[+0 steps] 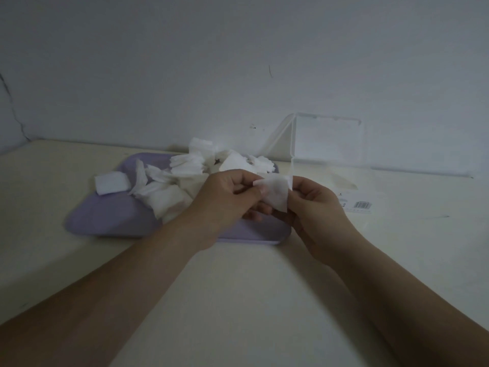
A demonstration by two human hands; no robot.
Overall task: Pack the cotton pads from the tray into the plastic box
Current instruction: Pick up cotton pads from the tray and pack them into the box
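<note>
Both hands pinch one cotton pad [276, 193]: left hand [227, 197]; right hand [315, 207] | tray [105, 218] heaped with pads | plastic box [328, 144] seemingly open, on table [238, 287]

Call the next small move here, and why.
Probably carry the cotton pad rightward into the plastic box: both the left hand and right hand pinch it over the right edge of the tray, and the box stands open, lid up, just beyond.

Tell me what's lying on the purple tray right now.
A loose heap of white cotton pads lies on the tray, one at its left edge. The left hand and right hand, pinching one pad, cover the tray's right part.
</note>
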